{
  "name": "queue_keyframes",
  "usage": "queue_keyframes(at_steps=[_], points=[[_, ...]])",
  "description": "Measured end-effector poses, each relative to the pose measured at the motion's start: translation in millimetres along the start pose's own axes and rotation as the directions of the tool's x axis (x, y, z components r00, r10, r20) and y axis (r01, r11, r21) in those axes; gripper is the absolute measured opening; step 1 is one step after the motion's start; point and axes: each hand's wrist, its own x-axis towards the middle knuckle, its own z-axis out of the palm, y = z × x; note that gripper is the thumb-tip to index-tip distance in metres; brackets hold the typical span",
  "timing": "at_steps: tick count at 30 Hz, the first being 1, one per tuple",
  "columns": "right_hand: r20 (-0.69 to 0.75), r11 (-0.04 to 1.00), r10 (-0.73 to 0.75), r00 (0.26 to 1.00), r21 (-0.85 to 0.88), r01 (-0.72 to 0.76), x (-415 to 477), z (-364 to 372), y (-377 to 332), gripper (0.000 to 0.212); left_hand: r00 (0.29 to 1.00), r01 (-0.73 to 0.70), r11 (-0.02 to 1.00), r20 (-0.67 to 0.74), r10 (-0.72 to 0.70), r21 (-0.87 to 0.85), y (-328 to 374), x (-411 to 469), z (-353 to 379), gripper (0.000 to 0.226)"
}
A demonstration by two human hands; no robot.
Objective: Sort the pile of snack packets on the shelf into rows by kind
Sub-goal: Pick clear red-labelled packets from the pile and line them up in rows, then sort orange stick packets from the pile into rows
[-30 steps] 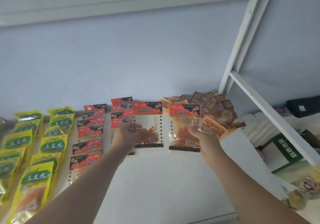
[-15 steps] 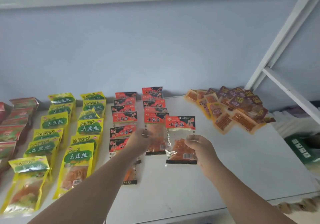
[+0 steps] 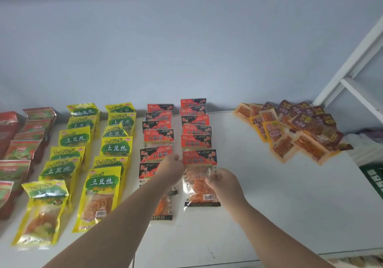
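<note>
both hands pinching one red snack packet [image 3: 200,176], left hand [image 3: 171,170] at top corner, right hand [image 3: 224,183] mid-edge

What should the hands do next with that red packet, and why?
Probably let go of it. Both hands, left hand and right hand, hold the red packet at the front end of the right red row, where it seems to lie on the shelf already. The mixed pile at the back right still waits.
</note>
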Motion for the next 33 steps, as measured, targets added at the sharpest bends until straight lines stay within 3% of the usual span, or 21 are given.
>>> queue_keyframes(at_steps=[3,7,11,24,33], points=[[-0.024,0.994,-0.024,0.999,-0.105,0.022,1,3,0,0.015,1.000,-0.028,0.999,-0.004,0.028,-0.016,1,-5,-3,0.028],[-0.065,0.990,-0.014,0.998,-0.139,0.005,-1,-1,1,0.032,0.995,-0.100,0.995,-0.013,0.099,-0.027,5,-23,-8,0.046],[-0.080,0.985,0.003,0.997,-0.170,-0.016,-7,-15,4,0.049,0.984,-0.173,0.985,-0.040,0.172,-0.019,2,-37,-9,0.047],[-0.231,0.995,0.039,0.972,-0.081,-0.059,-72,-113,44,0.035,0.921,-0.380,0.925,0.101,0.376,0.023,17,-70,59,0.041],[-0.248,0.998,0.041,0.968,-0.027,-0.049,-103,-179,74,0.033,0.919,-0.379,0.925,0.118,0.376,0.004,35,-107,101,0.038]])
